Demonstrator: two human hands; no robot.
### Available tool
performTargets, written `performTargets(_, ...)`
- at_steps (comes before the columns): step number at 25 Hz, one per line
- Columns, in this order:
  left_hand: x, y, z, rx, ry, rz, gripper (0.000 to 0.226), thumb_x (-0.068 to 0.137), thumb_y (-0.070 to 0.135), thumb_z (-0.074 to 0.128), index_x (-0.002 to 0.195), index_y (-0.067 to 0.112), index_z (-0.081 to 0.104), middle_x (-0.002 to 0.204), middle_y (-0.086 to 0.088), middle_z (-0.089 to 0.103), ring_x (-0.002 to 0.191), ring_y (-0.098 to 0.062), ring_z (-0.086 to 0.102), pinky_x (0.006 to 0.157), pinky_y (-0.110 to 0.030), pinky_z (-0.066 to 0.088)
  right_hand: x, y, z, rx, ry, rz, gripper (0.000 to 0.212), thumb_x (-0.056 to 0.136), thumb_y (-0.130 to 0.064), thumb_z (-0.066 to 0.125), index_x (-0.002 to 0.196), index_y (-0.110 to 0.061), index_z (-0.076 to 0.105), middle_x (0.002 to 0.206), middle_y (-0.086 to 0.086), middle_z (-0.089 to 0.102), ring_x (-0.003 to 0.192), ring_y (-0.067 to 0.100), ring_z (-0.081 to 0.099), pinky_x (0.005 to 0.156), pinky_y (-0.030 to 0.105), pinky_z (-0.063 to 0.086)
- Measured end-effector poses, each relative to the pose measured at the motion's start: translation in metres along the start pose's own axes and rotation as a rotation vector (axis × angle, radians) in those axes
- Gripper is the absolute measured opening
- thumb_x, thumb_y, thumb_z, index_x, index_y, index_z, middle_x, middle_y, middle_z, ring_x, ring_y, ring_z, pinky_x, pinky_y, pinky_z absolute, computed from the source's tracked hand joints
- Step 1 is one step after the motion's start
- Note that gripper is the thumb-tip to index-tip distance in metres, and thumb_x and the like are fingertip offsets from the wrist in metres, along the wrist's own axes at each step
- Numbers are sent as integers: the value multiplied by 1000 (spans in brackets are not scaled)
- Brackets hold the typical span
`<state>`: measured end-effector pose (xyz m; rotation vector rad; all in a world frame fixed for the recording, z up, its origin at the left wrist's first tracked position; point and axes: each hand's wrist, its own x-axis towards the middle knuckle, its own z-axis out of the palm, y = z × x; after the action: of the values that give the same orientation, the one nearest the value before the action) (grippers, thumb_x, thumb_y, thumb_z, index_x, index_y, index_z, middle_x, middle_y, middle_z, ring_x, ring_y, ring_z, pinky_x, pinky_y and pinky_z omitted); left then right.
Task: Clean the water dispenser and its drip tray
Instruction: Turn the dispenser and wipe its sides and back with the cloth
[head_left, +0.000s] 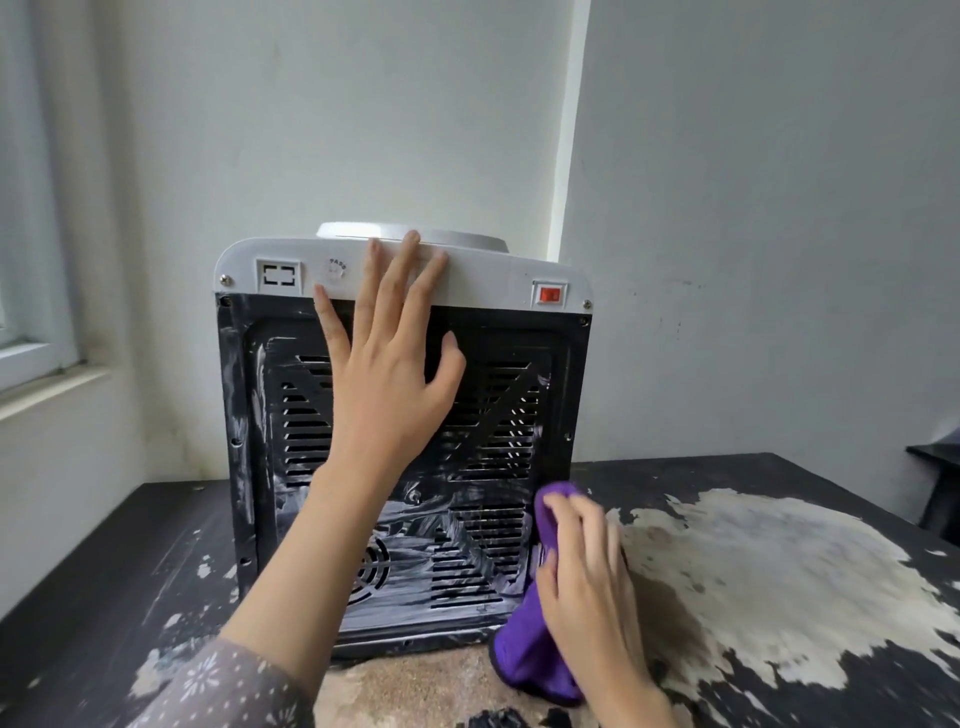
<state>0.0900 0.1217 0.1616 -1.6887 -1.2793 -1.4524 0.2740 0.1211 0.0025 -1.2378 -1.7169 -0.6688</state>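
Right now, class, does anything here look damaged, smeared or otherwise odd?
Yes. The table has its dark coating peeled away in a large pale patch right of the water dispenser. The dispenser's black rear panel carries whitish streaks, heaviest low down beside the purple cloth.

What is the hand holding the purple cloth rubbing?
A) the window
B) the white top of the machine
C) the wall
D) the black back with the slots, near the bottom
D: the right hand presses the purple cloth against the lower right corner of the water dispenser's black vented back panel, which is streaked with white smears.
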Motion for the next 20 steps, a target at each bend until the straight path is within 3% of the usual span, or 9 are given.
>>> performTargets(3,-36,-12,-17,-59,20,-52,59,87,28,41,145,21,33,158,2,15,147,-17,-3,115,-44,-14,-28,5,13,-110,-36,-18,52,93,-32,35,142,-19,27,145,6,32,116,29,43,83,46,50)
performTargets(5,-64,-29,-31,-72,55,-130,60,87,28,41,145,19,32,158,0,12,147,-17,-5,117,-39,-12,-9,2,15,-114,-21,-33,57,99,-48,16,148,-20,18,158,4,10,132,31,32,104,51,31)
performTargets(8,-86,-58,-49,-169,72,-289,64,89,34,37,149,18,22,159,2,4,146,-10,-6,118,-36,-5,54,-7,10,-84,87,-73,77,91,-57,28,152,-21,-4,158,7,6,141,30,12,113,51,-3)
performTargets(10,-90,-69,-56,-316,5,-401,67,90,40,36,150,19,16,158,6,9,145,-5,4,119,-33,6,96,-17,8,-73,152,-26,85,87,-53,33,151,-15,-7,158,10,11,142,33,9,112,54,-3)
performTargets(12,-91,-71,-59,-483,-69,-486,69,88,48,36,150,25,16,154,12,23,140,-1,22,115,-22,18,115,-31,14,-112,175,21,80,90,-49,31,150,-8,-2,157,12,12,143,35,10,113,57,6)
performTargets(16,-93,-60,-53,-658,-33,-520,73,82,58,33,148,27,25,144,23,35,130,13,32,101,-2,25,121,-49,27,-98,183,95,72,91,-34,30,149,0,3,156,19,13,144,33,11,113,57,18)
performTargets(20,-96,-57,-42,-721,3,-509,72,84,57,32,147,24,26,148,18,35,133,8,31,106,-9,25,120,-96,35,83,211,-137,71,86,-25,34,149,-4,10,157,11,11,146,22,7,118,46,8)
